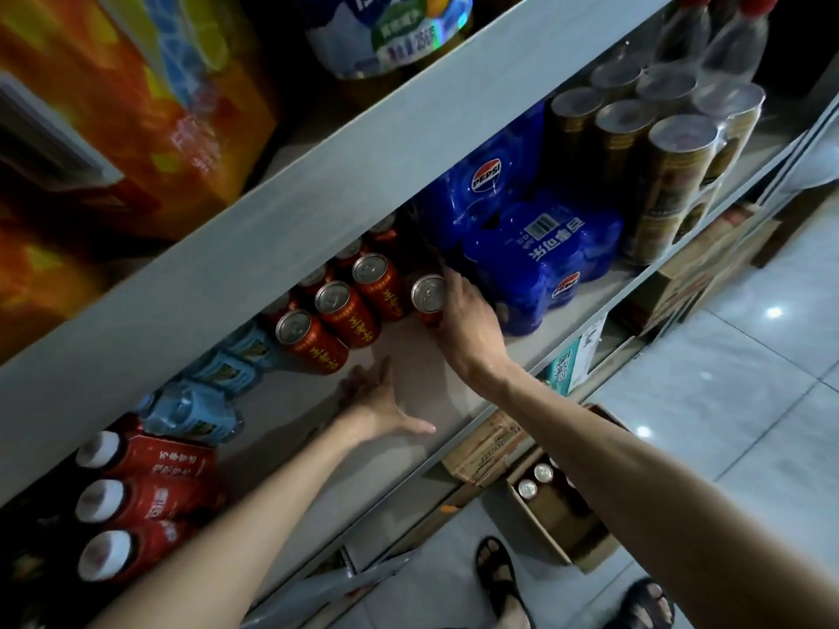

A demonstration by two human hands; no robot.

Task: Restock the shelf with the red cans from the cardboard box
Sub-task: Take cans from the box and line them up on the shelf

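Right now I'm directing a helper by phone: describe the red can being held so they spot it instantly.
Find the grey shelf with blue Pepsi packs. Directly left of them stands a red can. Unlike its neighbours, the right hand grips it.

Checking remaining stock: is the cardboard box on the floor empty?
No: at least two can tops show inside the open cardboard box below the shelf.

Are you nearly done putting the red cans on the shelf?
Partway. Done: several red cans stand in rows on the shelf. In hand: the right hand grips one more can beside them, while the left hand rests open on the shelf. Left: at least two can tops show in the box on the floor, so more trips are needed.
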